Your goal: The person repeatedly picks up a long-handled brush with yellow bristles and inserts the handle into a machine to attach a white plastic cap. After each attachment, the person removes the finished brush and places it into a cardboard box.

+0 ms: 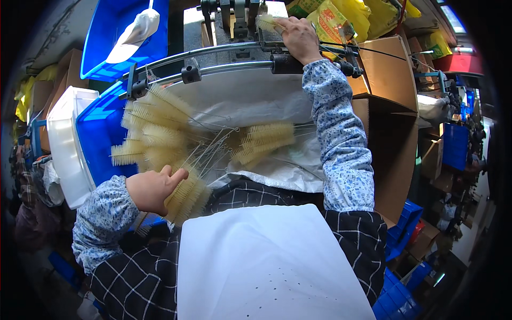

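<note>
A pile of bottle brushes (154, 128) with pale yellow bristles and looped wire handles lies on white sheeting (261, 101) in front of me. My left hand (154, 191) is closed around bristles at the pile's near left edge, holding a brush (188, 200); its fingertips are partly hidden. Up at the machine (240, 50), my right hand (298, 38) pinches another brush, whose bristle end (265, 22) sticks out to the left of the fingers. More brushes (266, 140) lie to the right of the pile, their wires crossing the others.
Two metal rails (229, 66) with black clamps run across between me and the machine. A blue bin (98, 133) and a white tub (66, 144) stand at the left. Open cardboard boxes (389, 74) flank my right arm. White paper or cloth (266, 256) covers my lap.
</note>
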### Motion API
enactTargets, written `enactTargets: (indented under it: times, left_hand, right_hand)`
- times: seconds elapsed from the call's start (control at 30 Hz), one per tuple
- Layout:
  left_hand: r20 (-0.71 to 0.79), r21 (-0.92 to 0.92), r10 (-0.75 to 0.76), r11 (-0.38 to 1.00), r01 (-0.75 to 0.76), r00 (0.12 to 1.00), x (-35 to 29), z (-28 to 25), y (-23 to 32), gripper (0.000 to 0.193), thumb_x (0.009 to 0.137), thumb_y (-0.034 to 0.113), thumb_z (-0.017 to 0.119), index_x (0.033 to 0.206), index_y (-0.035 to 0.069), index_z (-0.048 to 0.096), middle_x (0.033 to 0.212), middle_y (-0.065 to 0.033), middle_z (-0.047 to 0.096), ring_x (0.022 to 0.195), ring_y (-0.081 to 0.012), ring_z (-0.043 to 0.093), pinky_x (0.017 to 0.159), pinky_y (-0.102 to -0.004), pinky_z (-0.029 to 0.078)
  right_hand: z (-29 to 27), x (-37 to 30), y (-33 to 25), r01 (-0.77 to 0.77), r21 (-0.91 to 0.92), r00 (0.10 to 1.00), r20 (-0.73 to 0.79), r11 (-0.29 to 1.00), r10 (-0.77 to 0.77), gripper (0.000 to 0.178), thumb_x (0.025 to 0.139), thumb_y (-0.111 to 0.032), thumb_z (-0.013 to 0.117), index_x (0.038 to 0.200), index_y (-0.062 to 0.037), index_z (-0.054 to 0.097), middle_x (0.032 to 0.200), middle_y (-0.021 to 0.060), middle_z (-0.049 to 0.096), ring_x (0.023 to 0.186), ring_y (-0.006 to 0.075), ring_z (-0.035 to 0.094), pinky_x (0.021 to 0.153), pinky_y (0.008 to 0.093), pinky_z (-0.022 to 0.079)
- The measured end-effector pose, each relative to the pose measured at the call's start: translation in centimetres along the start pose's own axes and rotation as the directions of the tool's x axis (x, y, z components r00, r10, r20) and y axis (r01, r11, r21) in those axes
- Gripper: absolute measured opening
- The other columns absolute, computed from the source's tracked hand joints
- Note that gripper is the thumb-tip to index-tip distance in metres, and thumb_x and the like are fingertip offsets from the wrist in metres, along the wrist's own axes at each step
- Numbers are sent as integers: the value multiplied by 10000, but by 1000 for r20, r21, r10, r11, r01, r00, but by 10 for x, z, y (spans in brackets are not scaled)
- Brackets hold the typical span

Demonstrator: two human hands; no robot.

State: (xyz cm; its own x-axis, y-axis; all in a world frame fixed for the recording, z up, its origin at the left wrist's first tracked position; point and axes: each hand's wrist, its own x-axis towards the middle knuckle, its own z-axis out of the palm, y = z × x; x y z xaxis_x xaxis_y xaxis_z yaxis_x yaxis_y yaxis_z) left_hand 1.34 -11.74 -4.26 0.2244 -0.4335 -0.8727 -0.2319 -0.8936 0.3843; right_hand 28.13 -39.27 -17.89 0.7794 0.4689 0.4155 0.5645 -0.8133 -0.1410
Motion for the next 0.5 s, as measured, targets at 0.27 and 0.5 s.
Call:
enactTargets:
  times: [0.27, 0.5]
  left_hand:
    - [-531, -107, 205, 946, -305, 822, -8, -19, -11, 545, 652, -33, 529, 1157, 38, 336, 1029, -170, 479, 885, -333, 554, 748, -376, 469]
    - [-506, 141, 251, 968, -208, 825, 23, -4, -7, 627, 642, 34, 622, 1211, 34, 357, 1012, -138, 494, 943, -290, 513, 819, -357, 419]
  right_hand:
    - [12, 2, 13, 46, 89, 999, -18, 995, -45, 304, 778, -165, 509, 1047, -265, 611, 900, 1, 603, 839, 212, 533, 761, 372, 441]
    - [13, 18, 25, 141, -128, 990, 9, 982, -140, 305, 816, -178, 510, 1079, -312, 587, 1009, -46, 559, 990, 178, 459, 869, 396, 270]
